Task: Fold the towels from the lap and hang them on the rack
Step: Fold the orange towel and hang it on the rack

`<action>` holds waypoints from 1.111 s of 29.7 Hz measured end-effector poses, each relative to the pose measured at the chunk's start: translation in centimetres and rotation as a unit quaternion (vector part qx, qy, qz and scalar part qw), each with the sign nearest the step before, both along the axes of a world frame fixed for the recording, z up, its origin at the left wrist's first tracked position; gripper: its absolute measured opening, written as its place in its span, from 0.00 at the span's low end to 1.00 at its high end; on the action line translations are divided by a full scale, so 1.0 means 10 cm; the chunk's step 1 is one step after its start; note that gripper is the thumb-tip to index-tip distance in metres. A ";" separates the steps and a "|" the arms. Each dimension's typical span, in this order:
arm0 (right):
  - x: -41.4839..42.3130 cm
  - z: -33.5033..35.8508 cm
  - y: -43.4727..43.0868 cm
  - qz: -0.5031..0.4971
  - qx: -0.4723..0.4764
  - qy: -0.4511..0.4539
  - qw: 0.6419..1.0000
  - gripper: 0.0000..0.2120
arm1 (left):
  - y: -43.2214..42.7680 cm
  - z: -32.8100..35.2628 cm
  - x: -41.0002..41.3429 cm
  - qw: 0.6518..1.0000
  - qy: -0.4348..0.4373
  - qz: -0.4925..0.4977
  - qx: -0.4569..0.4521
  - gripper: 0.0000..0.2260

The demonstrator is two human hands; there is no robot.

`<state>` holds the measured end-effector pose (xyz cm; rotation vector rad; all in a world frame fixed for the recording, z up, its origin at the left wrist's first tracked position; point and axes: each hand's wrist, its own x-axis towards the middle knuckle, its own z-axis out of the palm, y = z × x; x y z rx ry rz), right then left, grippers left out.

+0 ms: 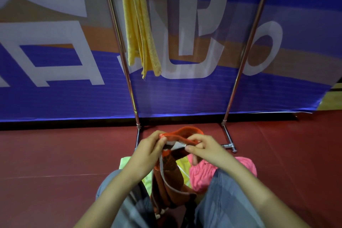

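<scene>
The rack (127,72) serves as landmark: its top bar is cut off by the upper edge, so where the yellow towel (137,24) drapes over it cannot be seen. Below the rack, the orange towel (185,133) runs behind the left hand (148,152) and right hand (207,150), which cover its pinched edge. Nearer than the rack, the pink towel (201,174) and a pale green towel (125,161) lie partly hidden by the forearms and jeans (227,200). The blue banner (55,98) behind the rack shows large white letters cropped at the edges, unreadable.
</scene>
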<state>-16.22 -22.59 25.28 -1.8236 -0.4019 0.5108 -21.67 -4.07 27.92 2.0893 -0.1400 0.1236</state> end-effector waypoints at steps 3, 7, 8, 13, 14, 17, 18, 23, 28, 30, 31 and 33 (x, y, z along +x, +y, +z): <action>0.13 -0.02 -0.13 0.043 -0.129 -0.011 0.991 0.04 | 0.05 0.08 0.00 0.998 -0.021 -0.009 0.062 0.07; 0.29 -0.07 -0.29 -0.001 -0.245 -0.130 0.961 0.05 | 0.11 0.20 0.02 0.978 -0.060 0.025 0.201 0.12; 0.31 -0.07 -0.30 -0.016 -0.243 -0.176 0.954 0.07 | 0.14 0.21 0.05 0.966 -0.075 0.038 0.243 0.13; 0.27 0.11 -0.25 -0.082 -0.069 -0.220 0.970 0.05 | 0.23 0.22 0.15 0.960 -0.072 0.104 0.252 0.13; 0.27 0.18 -0.25 -0.091 -0.052 -0.232 0.967 0.06 | 0.23 0.25 0.17 0.960 -0.077 0.113 0.242 0.13; 0.38 0.47 -0.23 -0.110 -0.040 -0.280 0.953 0.12 | 0.24 0.43 0.27 0.959 -0.100 0.123 0.236 0.14; 0.41 0.62 -0.22 -0.120 -0.031 -0.297 0.947 0.14 | 0.26 0.51 0.31 0.957 -0.114 0.125 0.235 0.14; 0.41 1.43 -0.22 -0.138 0.086 -0.368 0.916 0.18 | 0.33 1.10 0.41 0.931 -0.252 0.136 0.225 0.12; 0.62 1.48 -0.25 -0.186 0.058 -0.332 0.923 0.13 | 0.30 1.13 0.47 0.926 -0.237 0.106 0.275 0.14; 0.65 1.37 -0.28 -0.193 0.049 -0.289 0.936 0.11 | 0.26 1.04 0.46 0.936 -0.198 0.096 0.274 0.13; 0.65 1.32 -0.31 -0.198 0.054 -0.275 0.939 0.10 | 0.25 1.00 0.44 0.942 -0.189 0.096 0.261 0.13; 0.65 1.30 -0.32 -0.202 0.055 -0.267 0.941 0.08 | 0.23 1.00 0.43 0.948 -0.184 0.103 0.238 0.12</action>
